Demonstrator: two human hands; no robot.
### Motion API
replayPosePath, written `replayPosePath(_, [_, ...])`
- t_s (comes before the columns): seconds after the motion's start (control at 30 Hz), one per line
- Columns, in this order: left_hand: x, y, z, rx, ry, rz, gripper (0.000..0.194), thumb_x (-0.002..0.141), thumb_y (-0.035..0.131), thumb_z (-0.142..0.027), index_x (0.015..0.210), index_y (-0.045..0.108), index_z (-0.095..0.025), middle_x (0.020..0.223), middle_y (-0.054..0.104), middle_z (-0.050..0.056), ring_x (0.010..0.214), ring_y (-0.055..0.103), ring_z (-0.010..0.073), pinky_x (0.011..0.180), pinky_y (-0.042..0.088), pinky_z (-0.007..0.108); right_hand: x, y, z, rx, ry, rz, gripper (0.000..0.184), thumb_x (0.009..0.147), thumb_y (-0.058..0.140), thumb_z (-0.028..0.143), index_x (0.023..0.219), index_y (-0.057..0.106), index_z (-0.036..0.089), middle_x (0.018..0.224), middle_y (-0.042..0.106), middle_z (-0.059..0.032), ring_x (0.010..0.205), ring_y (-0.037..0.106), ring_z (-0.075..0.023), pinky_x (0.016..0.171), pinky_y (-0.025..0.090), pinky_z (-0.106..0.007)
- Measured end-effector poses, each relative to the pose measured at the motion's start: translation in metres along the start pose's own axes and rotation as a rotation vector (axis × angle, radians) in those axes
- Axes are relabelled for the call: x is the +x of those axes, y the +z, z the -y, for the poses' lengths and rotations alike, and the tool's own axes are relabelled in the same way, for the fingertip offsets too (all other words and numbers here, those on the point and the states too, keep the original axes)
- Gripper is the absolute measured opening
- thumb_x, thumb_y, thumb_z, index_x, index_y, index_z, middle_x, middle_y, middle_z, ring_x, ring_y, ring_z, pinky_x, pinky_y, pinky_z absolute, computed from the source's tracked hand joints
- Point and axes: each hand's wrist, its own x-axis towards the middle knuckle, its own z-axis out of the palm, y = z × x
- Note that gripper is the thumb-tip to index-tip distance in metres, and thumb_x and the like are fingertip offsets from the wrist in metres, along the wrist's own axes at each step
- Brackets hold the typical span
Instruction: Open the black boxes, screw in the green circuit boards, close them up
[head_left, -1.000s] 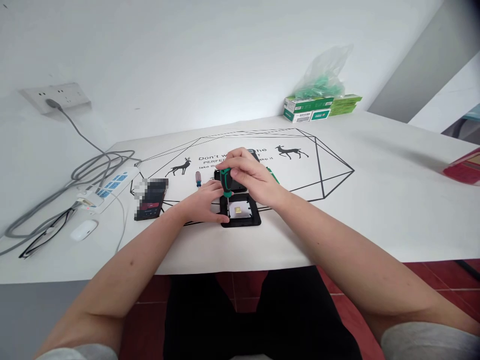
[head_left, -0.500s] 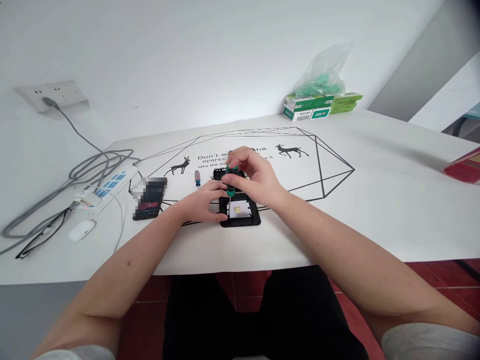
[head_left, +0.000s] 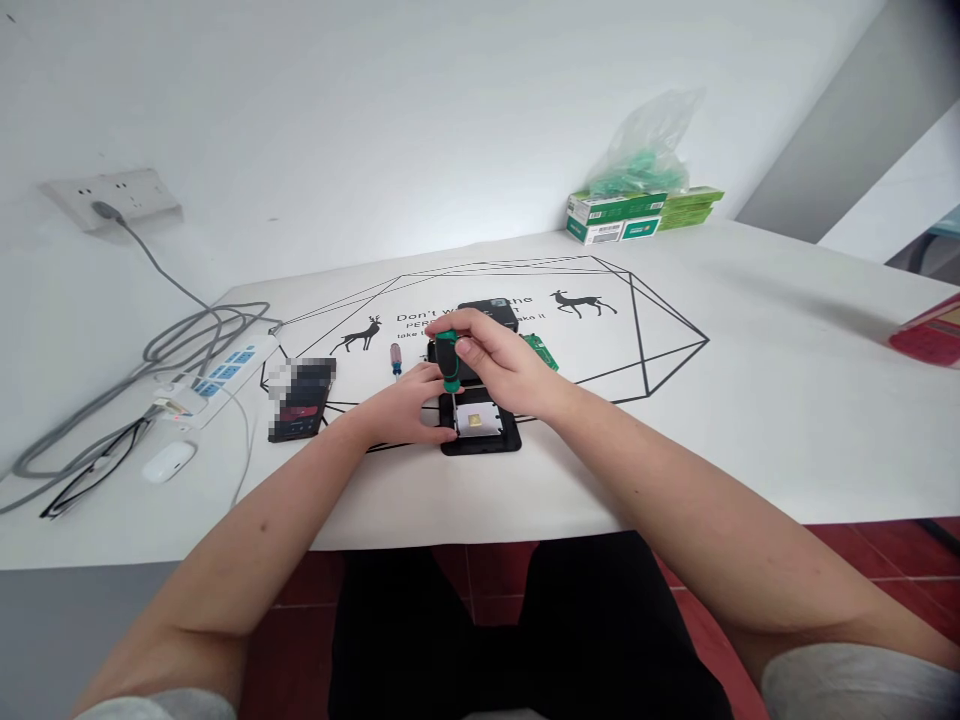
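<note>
My right hand (head_left: 499,362) is wrapped round the green and black handle of a screwdriver (head_left: 448,360). The screwdriver stands nearly upright, its shaft pointing down at the left side of a black plastic casing (head_left: 511,437). Inside the casing lies a white plate (head_left: 487,412) with a small gold-coloured square in its middle. My left hand (head_left: 405,405) holds the casing's left edge, thumb near the screwdriver's tip and fingers further up. Whether the tip sits in a screw is too small to tell.
Behind my right hand are a black box-like part (head_left: 487,312) and a green circuit board (head_left: 541,350). A second screwdriver (head_left: 396,358) and a phone (head_left: 304,400) lie left. Further left are a power strip (head_left: 225,375), cables, glasses (head_left: 97,468) and a white earphone case (head_left: 169,462). Green boxes (head_left: 615,208) stand behind.
My right hand has shifted slightly left and turned on the screwdriver, whose handle now leans a little left. The black part and circuit board behind it show more. My left hand stays put.
</note>
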Motion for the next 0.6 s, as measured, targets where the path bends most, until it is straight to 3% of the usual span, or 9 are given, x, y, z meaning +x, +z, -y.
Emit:
replayPosePath(0.13, [0.001,-0.001,-0.002,-0.004,-0.007,0.011,0.064,0.085,0.086,-0.041,0.145,0.069,-0.03,0.163,0.053,0.011,0.152,0.045,0.0403,0.129,0.039,0.063,0.004,-0.002,-0.004,-0.097,-0.143,-0.035,0.032,0.112,0.039,0.026,0.126,0.068,0.028,0.118,0.063,-0.0099,0.117,0.063,-0.0242,0.107,0.059,-0.051])
replayPosePath(0.3, [0.002,-0.001,-0.002,-0.014,-0.023,0.015,0.063,0.085,0.085,-0.042,0.144,0.07,-0.028,0.151,0.06,0.013,0.151,0.046,0.0394,0.13,0.037,0.062,0.003,0.002,-0.004,-0.018,-0.122,-0.116,0.029,0.101,0.045,0.01,0.113,0.066,0.026,0.113,0.066,-0.0066,0.105,0.064,-0.0208,0.093,0.058,-0.044])
replayPosePath(0.47, [0.003,0.0,-0.004,0.004,-0.045,0.012,0.059,0.083,0.086,-0.044,0.137,0.072,-0.025,0.146,0.062,0.014,0.148,0.048,0.0407,0.127,0.041,0.062,0.001,0.007,0.004,0.261,0.102,-0.125,0.013,0.095,0.063,0.025,0.107,0.06,0.027,0.109,0.067,-0.0033,0.093,0.066,-0.0177,0.076,0.057,-0.036])
replayPosePath(0.6, [0.002,-0.001,-0.007,0.012,-0.124,0.04,0.053,0.084,0.084,-0.048,0.129,0.074,-0.021,0.141,0.065,0.014,0.139,0.056,0.0412,0.119,0.051,0.06,0.001,0.012,0.009,0.26,0.166,-0.169,0.039,0.08,0.087,0.037,0.102,0.056,0.028,0.11,0.068,-0.0022,0.093,0.067,-0.0179,0.077,0.057,-0.036])
